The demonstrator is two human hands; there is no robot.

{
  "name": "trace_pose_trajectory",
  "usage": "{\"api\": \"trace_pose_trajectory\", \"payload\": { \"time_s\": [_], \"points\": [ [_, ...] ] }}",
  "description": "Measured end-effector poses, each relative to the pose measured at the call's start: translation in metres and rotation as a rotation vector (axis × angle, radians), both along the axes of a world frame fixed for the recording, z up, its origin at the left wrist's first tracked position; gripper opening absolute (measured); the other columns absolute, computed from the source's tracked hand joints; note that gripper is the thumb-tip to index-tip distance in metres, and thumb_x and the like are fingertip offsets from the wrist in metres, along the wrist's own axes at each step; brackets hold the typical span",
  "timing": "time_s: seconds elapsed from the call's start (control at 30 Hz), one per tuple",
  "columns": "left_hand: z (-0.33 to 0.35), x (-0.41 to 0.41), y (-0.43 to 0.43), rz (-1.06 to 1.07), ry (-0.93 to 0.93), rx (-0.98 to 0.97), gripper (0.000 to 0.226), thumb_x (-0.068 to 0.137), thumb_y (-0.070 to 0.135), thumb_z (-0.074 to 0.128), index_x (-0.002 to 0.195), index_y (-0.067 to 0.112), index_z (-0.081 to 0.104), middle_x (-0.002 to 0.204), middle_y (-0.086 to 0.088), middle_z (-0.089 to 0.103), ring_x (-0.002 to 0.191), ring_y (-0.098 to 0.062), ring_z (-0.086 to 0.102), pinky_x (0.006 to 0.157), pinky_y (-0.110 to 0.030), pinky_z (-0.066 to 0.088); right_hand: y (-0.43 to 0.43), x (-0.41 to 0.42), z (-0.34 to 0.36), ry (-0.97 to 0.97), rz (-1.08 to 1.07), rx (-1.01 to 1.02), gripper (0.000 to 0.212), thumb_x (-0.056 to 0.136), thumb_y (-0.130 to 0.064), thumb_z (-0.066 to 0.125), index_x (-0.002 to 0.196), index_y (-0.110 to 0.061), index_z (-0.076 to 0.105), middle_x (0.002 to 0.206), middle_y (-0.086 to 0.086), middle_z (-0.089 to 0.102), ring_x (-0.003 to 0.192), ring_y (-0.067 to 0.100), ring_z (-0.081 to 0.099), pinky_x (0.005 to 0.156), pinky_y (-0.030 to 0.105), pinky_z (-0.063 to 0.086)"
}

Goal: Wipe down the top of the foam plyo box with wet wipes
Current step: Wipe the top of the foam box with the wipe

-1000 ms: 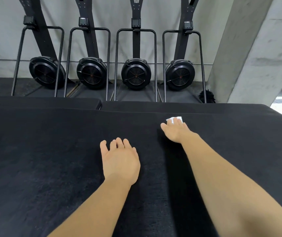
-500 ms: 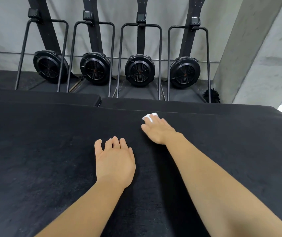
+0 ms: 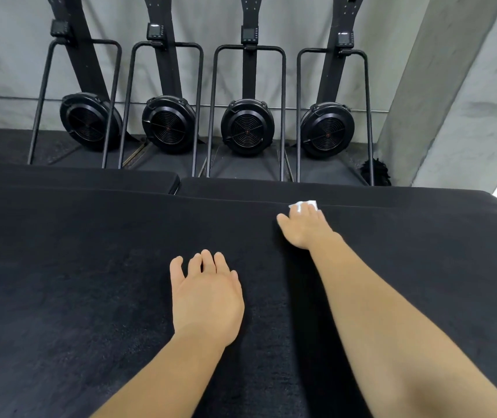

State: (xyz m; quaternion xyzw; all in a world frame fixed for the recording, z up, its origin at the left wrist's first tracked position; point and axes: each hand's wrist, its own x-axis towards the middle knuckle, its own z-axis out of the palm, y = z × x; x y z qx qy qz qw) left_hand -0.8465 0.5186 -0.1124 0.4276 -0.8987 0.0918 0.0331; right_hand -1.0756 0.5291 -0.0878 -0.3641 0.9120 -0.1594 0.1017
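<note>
The black foam plyo box top (image 3: 90, 282) fills the lower view. My right hand (image 3: 304, 227) reaches to its far edge, with the fingers laid flat on a small white wet wipe (image 3: 303, 204); only the wipe's far rim shows past the fingertips. My left hand (image 3: 206, 294) rests palm down on the box top nearer to me, fingers relaxed and slightly spread, holding nothing.
Two lower black pads (image 3: 72, 179) (image 3: 346, 191) lie just beyond the box's far edge. Behind them, several black rowing machines (image 3: 247, 128) stand upright against a grey wall. A concrete pillar (image 3: 467, 86) rises at the right, with a dark bristly object (image 3: 375, 173) at its foot.
My right hand slid the wipe left along the far edge, then back to the right. My left hand stayed in place on the box top.
</note>
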Motion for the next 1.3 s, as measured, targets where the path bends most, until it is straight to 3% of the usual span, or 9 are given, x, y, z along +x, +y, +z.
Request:
{"api": "trace_pose_trajectory", "payload": {
  "time_s": [0.2, 0.37, 0.53, 0.7, 0.87, 1.0, 1.1, 1.23, 1.3],
  "points": [
    [0.002, -0.001, 0.001, -0.002, 0.023, -0.016, 0.058, 0.100, 0.035, 0.008, 0.150, 0.012, 0.026, 0.153, -0.007, 0.035, 0.140, -0.026, 0.029, 0.115, -0.051, 0.001, -0.048, 0.059, 0.006, -0.082, 0.176, -0.080, 0.054, 0.097, -0.042, 0.041, 0.145, -0.017, 0.046, 0.148, 0.008, 0.034, 0.135, 0.028, 0.037, 0.111, 0.039, 0.036],
    [0.001, 0.000, 0.001, -0.003, 0.027, -0.015, 0.058, 0.100, 0.035, 0.008, 0.151, 0.012, 0.025, 0.155, -0.007, 0.032, 0.141, -0.025, 0.028, 0.115, -0.050, 0.000, -0.062, 0.073, 0.003, -0.096, 0.347, 0.006, 0.056, 0.101, -0.044, 0.032, 0.154, -0.025, 0.030, 0.158, -0.001, 0.023, 0.140, 0.025, 0.027, 0.113, 0.040, 0.026],
    [0.000, -0.001, 0.001, -0.001, 0.015, -0.012, 0.058, 0.101, 0.035, 0.006, 0.153, 0.013, 0.020, 0.157, -0.007, 0.027, 0.142, -0.026, 0.025, 0.115, -0.050, -0.002, -0.029, 0.011, 0.001, -0.009, 0.171, 0.016, 0.055, 0.098, -0.043, 0.033, 0.151, -0.028, 0.035, 0.154, 0.002, 0.031, 0.136, 0.031, 0.033, 0.114, 0.042, 0.029],
    [-0.001, -0.001, -0.001, 0.001, 0.012, 0.003, 0.058, 0.101, 0.035, 0.006, 0.153, 0.012, 0.016, 0.158, -0.008, 0.024, 0.144, -0.027, 0.021, 0.115, -0.051, -0.003, 0.019, -0.054, -0.003, -0.003, 0.027, 0.092, 0.056, 0.100, -0.042, 0.028, 0.153, -0.025, 0.030, 0.158, 0.003, 0.028, 0.145, 0.029, 0.025, 0.120, 0.045, 0.018],
    [-0.001, -0.001, 0.000, -0.005, 0.026, 0.007, 0.058, 0.101, 0.035, 0.008, 0.153, 0.011, 0.017, 0.157, -0.009, 0.026, 0.143, -0.028, 0.022, 0.115, -0.051, -0.003, 0.017, -0.045, -0.002, -0.006, -0.047, 0.046, 0.057, 0.101, -0.041, 0.030, 0.152, -0.016, 0.033, 0.157, 0.007, 0.028, 0.143, 0.028, 0.024, 0.117, 0.038, 0.020],
    [0.002, -0.002, 0.000, -0.015, 0.031, 0.003, 0.057, 0.101, 0.033, 0.009, 0.150, 0.009, 0.024, 0.153, -0.009, 0.033, 0.140, -0.028, 0.027, 0.115, -0.052, -0.001, -0.012, 0.012, -0.005, -0.006, 0.065, -0.037, 0.055, 0.095, -0.043, 0.038, 0.142, -0.015, 0.046, 0.145, 0.008, 0.038, 0.133, 0.030, 0.036, 0.111, 0.040, 0.034],
    [0.004, -0.001, 0.002, -0.012, 0.033, -0.003, 0.056, 0.101, 0.035, 0.010, 0.147, 0.011, 0.031, 0.149, -0.007, 0.039, 0.137, -0.026, 0.032, 0.115, -0.050, 0.001, -0.032, 0.059, -0.006, -0.043, 0.198, -0.066, 0.057, 0.094, -0.046, 0.039, 0.145, -0.020, 0.042, 0.146, 0.004, 0.034, 0.131, 0.029, 0.037, 0.108, 0.041, 0.036],
    [0.007, -0.002, 0.003, -0.012, 0.012, -0.028, 0.053, 0.100, 0.035, 0.010, 0.137, 0.015, 0.042, 0.139, -0.003, 0.049, 0.130, -0.023, 0.039, 0.116, -0.049, 0.004, -0.042, 0.089, -0.003, -0.054, 0.405, 0.033, 0.059, 0.102, -0.043, 0.027, 0.156, -0.021, 0.023, 0.161, 0.002, 0.016, 0.145, 0.026, 0.019, 0.118, 0.041, 0.019],
    [0.008, -0.003, 0.003, -0.004, -0.007, -0.036, 0.055, 0.100, 0.035, 0.009, 0.141, 0.014, 0.039, 0.142, -0.003, 0.047, 0.131, -0.023, 0.039, 0.116, -0.049, 0.003, -0.038, 0.079, -0.001, -0.038, 0.448, 0.061, 0.056, 0.104, -0.041, 0.025, 0.157, -0.024, 0.022, 0.163, -0.001, 0.014, 0.146, 0.026, 0.017, 0.118, 0.040, 0.015]
  ]
}}
